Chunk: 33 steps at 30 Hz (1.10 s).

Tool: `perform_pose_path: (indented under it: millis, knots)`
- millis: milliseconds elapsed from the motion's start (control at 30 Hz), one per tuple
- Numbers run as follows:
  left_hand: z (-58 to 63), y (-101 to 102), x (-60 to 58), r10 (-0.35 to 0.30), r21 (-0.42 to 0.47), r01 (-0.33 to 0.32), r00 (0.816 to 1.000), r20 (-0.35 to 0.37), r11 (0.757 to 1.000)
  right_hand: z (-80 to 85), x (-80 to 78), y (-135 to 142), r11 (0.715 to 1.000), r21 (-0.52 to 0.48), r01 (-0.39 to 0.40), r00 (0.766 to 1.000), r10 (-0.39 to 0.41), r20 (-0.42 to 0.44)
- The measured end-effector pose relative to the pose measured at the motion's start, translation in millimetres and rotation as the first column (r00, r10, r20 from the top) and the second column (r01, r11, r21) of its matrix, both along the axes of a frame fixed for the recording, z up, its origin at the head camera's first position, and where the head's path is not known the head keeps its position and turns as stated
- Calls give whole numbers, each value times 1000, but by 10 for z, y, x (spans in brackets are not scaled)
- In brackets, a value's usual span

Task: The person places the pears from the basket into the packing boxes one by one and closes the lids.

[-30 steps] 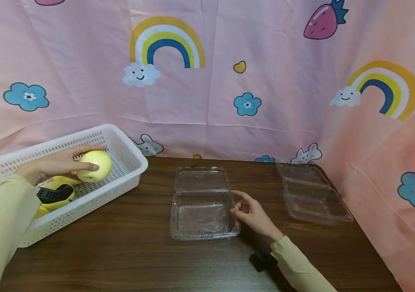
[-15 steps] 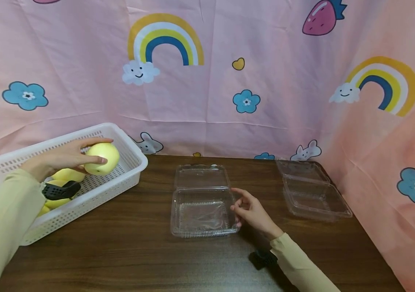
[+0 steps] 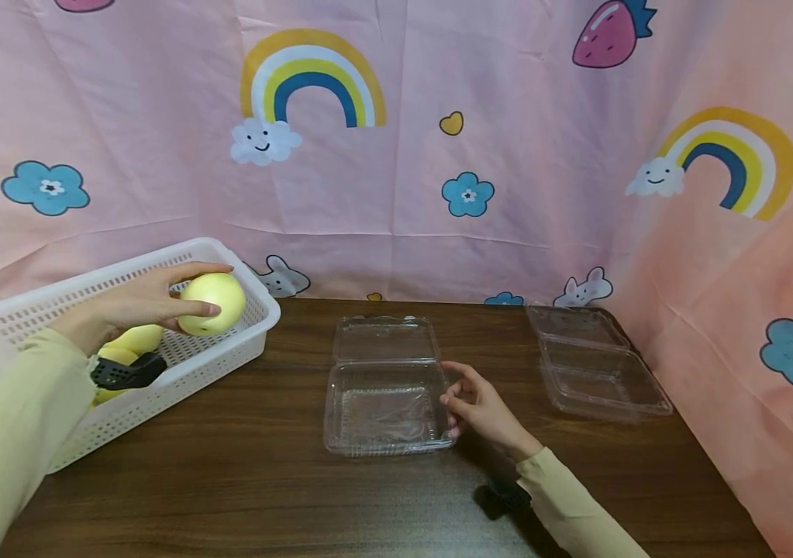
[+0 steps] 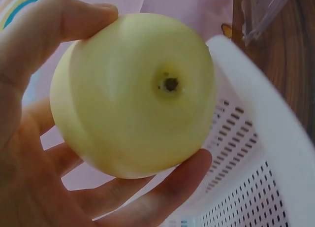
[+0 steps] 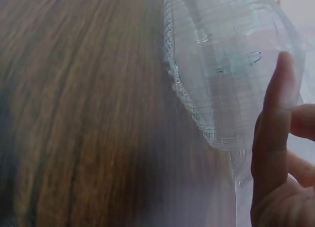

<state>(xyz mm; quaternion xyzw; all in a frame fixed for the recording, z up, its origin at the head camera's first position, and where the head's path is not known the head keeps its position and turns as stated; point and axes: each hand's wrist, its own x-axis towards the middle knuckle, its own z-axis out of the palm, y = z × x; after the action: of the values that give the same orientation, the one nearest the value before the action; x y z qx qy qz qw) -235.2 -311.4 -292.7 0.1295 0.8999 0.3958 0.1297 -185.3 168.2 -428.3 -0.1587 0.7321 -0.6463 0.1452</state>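
My left hand [image 3: 183, 301] grips a pale yellow apple [image 3: 215, 302] and holds it in the air over the right end of a white perforated basket [image 3: 265, 323]. In the left wrist view the apple [image 4: 133, 94] fills my palm, blossom end toward the camera, with the basket's rim [image 4: 256, 109] below it. My right hand [image 3: 469, 403] rests on the table, its fingers touching the right edge of an open clear clamshell box [image 3: 378, 411]. In the right wrist view one straight finger [image 5: 275, 118] lies beside the box's rim [image 5: 197, 104]. The box is empty.
More yellow fruit [image 3: 136, 339] lies in the basket. A second open clear clamshell [image 3: 601, 376] sits at the table's back right. Pink patterned cloth hangs behind and to the right. The wooden table [image 3: 243, 480] is dark brown.
My left hand has lifted the apple up and to the right, out of the basket's middle toward its right end. My right hand has stayed at the box's edge.
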Motion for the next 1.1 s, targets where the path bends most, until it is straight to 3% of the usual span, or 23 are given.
perform_pose_path:
  millis: [233,500,800,1100]
  knots:
    - [43,156,57,-36,24,37,999,-29,999,-15,9,-1,1000,-28,-9,1000,9,3]
    - [42,339,116,-71,76,72,997,-12,995,-24,12,-4,999,-42,-10,1000,10,5]
    - [-53,496,138,-99,174,99,995,-5,980,-28,19,-12,998,-57,-4,1000,6,23]
    - [-150,645,149,-127,165,129,992,-22,978,-27,24,-5,998,-60,-10,1000,11,13]
